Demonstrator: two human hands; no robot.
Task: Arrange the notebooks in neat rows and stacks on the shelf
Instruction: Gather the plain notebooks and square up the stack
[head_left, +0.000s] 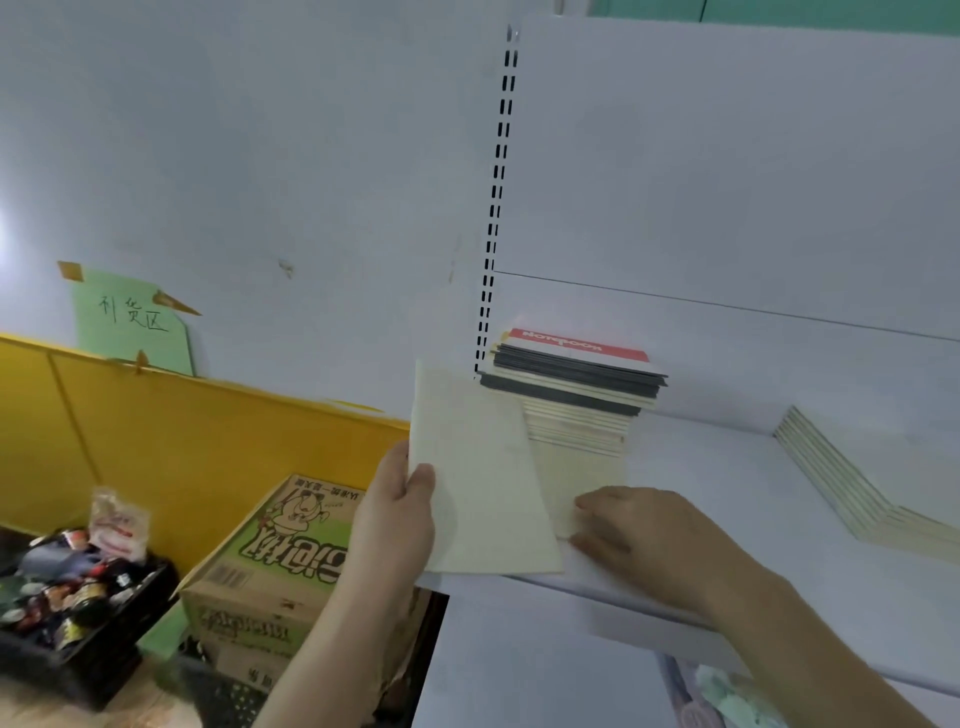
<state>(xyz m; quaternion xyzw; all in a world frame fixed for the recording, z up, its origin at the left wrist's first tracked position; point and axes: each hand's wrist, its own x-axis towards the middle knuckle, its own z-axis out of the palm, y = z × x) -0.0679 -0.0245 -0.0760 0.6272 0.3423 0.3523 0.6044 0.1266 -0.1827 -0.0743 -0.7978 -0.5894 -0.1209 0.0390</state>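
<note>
A cream notebook is tilted over the left front edge of the white shelf; my left hand grips its left edge, thumb on top. My right hand lies on the shelf with its fingers on a second cream notebook, which lies flat partly under the first one. Behind them a tall stack of notebooks stands at the back left, a red-banded cover on top. Another stack of cream notebooks lies at the shelf's right side.
The slotted shelf upright rises behind the tall stack. Left of the shelf stand cardboard boxes, a black crate of small goods and a yellow partition with a green paper sign above it.
</note>
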